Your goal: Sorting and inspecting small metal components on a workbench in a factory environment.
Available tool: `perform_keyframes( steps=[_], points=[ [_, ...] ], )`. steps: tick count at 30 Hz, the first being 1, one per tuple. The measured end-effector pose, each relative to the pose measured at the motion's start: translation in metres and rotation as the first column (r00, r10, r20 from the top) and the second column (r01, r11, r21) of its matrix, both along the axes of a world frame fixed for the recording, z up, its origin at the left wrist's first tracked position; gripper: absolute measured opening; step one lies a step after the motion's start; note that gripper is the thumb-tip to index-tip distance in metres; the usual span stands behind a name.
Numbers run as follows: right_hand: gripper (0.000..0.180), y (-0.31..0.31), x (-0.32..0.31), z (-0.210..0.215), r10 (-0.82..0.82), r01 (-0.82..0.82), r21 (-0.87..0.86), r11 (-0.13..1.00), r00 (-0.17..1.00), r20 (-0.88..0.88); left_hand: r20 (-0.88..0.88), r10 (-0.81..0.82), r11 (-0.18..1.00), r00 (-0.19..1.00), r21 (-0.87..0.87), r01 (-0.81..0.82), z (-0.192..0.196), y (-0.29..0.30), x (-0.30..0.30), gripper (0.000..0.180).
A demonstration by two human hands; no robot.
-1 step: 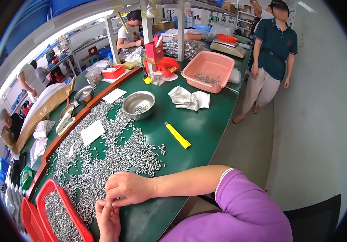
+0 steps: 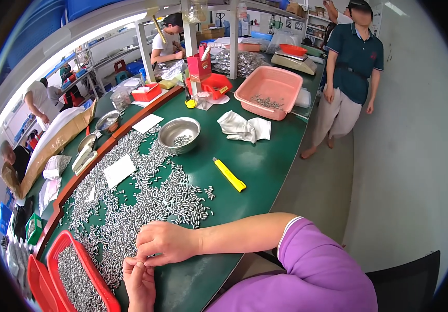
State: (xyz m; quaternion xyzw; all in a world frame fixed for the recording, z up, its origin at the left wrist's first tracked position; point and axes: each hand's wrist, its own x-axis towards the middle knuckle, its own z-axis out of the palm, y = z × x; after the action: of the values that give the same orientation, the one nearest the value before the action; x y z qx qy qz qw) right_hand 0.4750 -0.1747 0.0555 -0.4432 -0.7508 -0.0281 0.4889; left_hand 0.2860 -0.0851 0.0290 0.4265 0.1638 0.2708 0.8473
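My left hand (image 2: 138, 281) and my right hand (image 2: 167, 243) meet fingertip to fingertip at the near edge of the green table. Both are closed in a pinch, and whatever sits between the fingertips is too small to make out. Beyond and beside them spreads a wide heap of small silvery metal pieces (image 2: 146, 208), each short and rounded. To the left of my hands stands a red basket (image 2: 68, 238) filled with the same pieces. A steel bowl (image 2: 190, 125) farther off holds a few more.
A yellow utility knife (image 2: 229, 174) and white gloves (image 2: 244, 128) lie on the table (image 2: 203, 166). A pink basin (image 2: 244, 93) stands at the far right. White paper (image 2: 120, 170) rests on the pieces. A wooden strip (image 2: 73, 193) borders the left side. A person (image 2: 356, 67) stands beyond the table's right edge.
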Motion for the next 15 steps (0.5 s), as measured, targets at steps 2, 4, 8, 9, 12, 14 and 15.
perform_keyframes(
  steps=[2,4,8,9,12,14,15],
  points=[
    [0.017,0.0003,-0.0003,-0.0001,-0.008,0.008,0.005,1.000,1.000,0.007,0.025,0.014,1.000,1.000,-0.028,-0.013,-0.0013,0.0014,-0.0002,0.009],
    [0.018,0.0013,-0.0012,0.0001,-0.014,0.014,0.008,1.000,1.000,-0.016,0.026,0.015,1.000,1.000,-0.027,-0.015,0.0004,0.0011,0.0003,0.009],
    [0.019,-0.0004,0.0001,0.0018,0.004,-0.005,0.032,0.999,0.999,0.043,0.028,0.020,1.000,0.999,-0.007,-0.020,0.0017,-0.0006,0.0016,0.011],
    [0.018,-0.0004,-0.0007,0.0015,-0.010,0.010,0.027,1.000,1.000,0.026,0.029,0.021,1.000,0.999,-0.006,-0.021,0.0019,-0.0011,0.0020,0.011],
    [0.018,-0.0012,-0.0017,0.0012,-0.023,0.023,-0.003,1.000,1.000,-0.017,-0.001,0.009,0.996,1.000,0.083,-0.009,0.0032,-0.0024,0.0021,0.009],
    [0.017,-0.0018,-0.0020,0.0008,0.005,-0.010,-0.071,0.997,0.998,-0.070,-0.015,0.015,0.996,1.000,0.093,-0.014,0.0044,-0.0032,-0.0012,0.010],
    [0.016,0.0002,-0.0038,0.0023,0.042,-0.053,-0.112,0.992,0.994,-0.102,-0.021,0.023,0.995,1.000,0.094,-0.021,0.0045,-0.0028,-0.0044,0.011]
  ],
)
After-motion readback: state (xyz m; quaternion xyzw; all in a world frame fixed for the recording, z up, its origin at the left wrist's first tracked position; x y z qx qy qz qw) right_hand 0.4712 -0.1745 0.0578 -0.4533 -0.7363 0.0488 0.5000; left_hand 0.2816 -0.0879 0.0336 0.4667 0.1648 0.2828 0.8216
